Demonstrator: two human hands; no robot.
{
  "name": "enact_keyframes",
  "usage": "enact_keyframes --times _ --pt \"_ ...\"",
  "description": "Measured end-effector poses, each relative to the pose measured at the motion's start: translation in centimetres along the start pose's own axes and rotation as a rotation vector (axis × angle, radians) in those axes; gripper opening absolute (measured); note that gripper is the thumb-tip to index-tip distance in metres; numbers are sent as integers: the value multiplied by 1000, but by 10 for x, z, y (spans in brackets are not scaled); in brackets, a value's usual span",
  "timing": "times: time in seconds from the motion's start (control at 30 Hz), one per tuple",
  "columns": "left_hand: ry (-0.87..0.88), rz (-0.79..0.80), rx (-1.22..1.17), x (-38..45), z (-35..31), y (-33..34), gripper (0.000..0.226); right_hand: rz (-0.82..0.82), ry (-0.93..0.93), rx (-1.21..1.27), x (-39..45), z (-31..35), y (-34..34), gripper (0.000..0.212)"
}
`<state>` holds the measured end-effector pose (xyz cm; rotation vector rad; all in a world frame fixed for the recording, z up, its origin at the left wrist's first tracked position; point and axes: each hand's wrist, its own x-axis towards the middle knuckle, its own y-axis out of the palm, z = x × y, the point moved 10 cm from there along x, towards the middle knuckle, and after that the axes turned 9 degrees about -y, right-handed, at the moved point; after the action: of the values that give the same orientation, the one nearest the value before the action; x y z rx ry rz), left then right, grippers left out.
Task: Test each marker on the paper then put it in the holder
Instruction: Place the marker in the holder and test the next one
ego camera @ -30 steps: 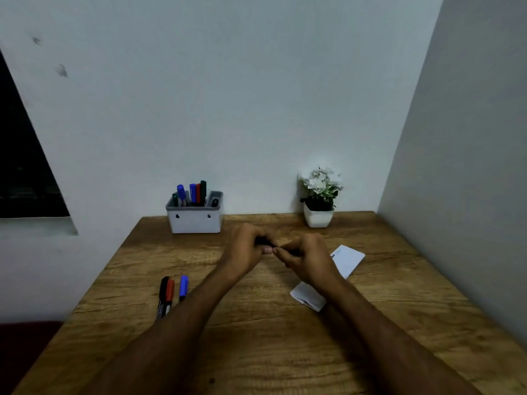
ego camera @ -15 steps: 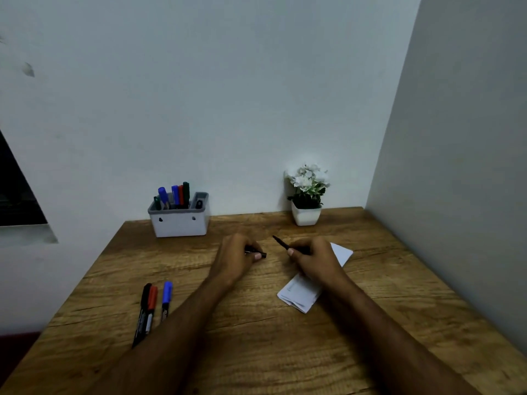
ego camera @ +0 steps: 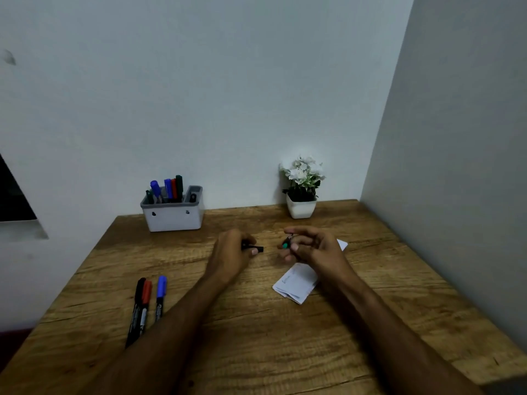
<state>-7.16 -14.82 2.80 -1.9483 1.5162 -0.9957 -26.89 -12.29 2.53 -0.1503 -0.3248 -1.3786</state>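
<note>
My left hand (ego camera: 232,252) is closed around a dark marker cap (ego camera: 255,248) that pokes out toward the right. My right hand (ego camera: 312,248) grips an uncapped marker (ego camera: 286,243) with a green end facing me, held above the table. A folded white paper (ego camera: 295,282) lies under and just in front of my right hand. The grey holder (ego camera: 172,216) stands at the back left by the wall with several markers upright in it. A black, a red and a blue marker (ego camera: 145,302) lie side by side at the front left.
A white pot of white flowers (ego camera: 301,192) stands at the back of the wooden table (ego camera: 256,337). A wall runs close along the table's right edge, and another wall lies behind it. A dark window opening is at the far left.
My hands have drawn apart, separating the cap from the marker. My right hand has turned the marker so that its green end faces me.
</note>
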Motion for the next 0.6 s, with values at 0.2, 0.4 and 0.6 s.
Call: enact_keyframes --times 0.2,0.4,0.6 --pt "198 9 -61 -31 -43 -6 28 -129 3 81 -18 9 -18 16" --pt "289 271 -53 -66 -57 32 37 -128 -42 -119 -38 12 -31 15" --pt "308 321 -29 -74 -52 42 41 -101 -104 -322 -44 15 -23 12"
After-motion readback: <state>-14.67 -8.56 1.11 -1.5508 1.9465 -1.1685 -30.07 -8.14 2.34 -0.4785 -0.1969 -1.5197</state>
